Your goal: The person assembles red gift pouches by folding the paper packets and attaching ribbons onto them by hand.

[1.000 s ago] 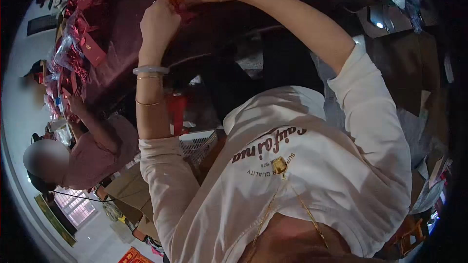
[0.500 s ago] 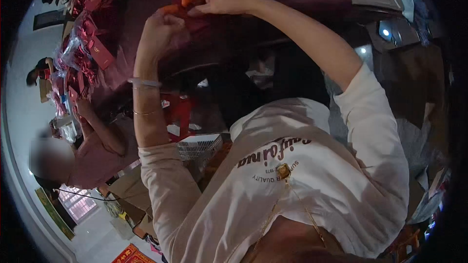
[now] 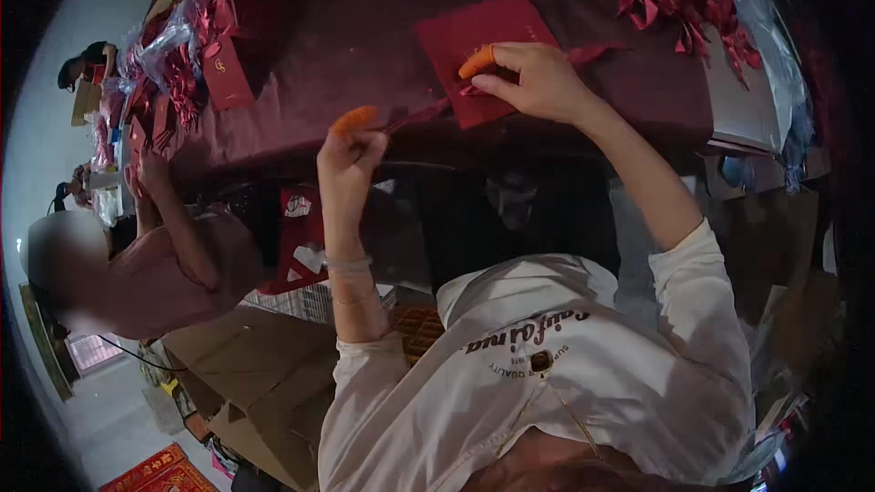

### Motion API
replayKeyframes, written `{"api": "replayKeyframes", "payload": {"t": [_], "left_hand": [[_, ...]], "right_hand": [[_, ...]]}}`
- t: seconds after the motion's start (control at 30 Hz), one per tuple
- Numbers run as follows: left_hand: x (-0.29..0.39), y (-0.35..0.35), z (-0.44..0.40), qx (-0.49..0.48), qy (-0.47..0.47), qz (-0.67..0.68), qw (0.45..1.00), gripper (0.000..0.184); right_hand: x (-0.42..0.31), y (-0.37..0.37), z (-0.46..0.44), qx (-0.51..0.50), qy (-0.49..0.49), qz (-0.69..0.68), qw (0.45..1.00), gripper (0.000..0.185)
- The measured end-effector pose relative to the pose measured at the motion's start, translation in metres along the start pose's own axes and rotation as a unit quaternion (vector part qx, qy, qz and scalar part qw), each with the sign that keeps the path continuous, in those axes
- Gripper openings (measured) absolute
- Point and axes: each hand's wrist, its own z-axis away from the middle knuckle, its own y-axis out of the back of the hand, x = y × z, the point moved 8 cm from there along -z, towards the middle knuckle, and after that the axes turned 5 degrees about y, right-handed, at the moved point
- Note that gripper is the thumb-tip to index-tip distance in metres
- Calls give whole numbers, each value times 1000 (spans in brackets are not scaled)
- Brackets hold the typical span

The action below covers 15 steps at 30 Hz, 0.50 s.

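Upper centre: apparently pinching red ribbon [image 3: 419, 116], left hand [image 3: 348, 162] | touching red packet [image 3: 483, 27], right hand [image 3: 542, 82], grip unclear | may skew packet by pulling unevenly

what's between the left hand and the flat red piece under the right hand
In the head view, a red ribbon shows between the left hand and flat red piece, with dark red tablecloth behind.

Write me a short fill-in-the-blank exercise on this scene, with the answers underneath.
1. The finger cot on the left hand is coloured ____.
2. The ____ hand is over the red gift bag.
3. The pale bangle is worn on the ____ arm.

Missing words: orange; right; left.
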Motion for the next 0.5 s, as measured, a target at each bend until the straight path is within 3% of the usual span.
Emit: {"api": "replayKeyframes", "payload": {"t": [0.03,0.1,0.13,0.23,0.3,0.33,0.37,0.4,0.47,0.5], "left_hand": [[-15,-1,-2,-18,7,-8,1000,25],[-25,6,0,85,-113,-197,970,23],[3,1,14,199,-172,-337,904,22],[51,-21,32,263,-286,-252,886,25],[69,-44,26,229,-264,-231,908,26],[77,-53,21,220,-324,-209,896,24],[81,-58,19,221,-324,-200,898,24],[86,-63,15,227,-304,-209,901,24],[98,-69,12,221,-279,-184,916,28],[101,-74,12,218,-278,-174,919,28]], "right_hand": [[-3,0,1,-3,3,3,1000,20],[-3,-2,3,-30,-19,26,999,19],[-9,2,1,-17,2,27,999,18],[-9,6,3,25,2,-37,999,16],[-12,11,3,45,1,-78,996,17],[-15,26,7,132,27,-41,990,16],[-19,44,15,217,52,-3,975,15],[-22,54,22,236,46,47,970,16],[-17,79,40,244,-93,69,963,18],[-5,88,56,279,-116,63,951,21]]}}
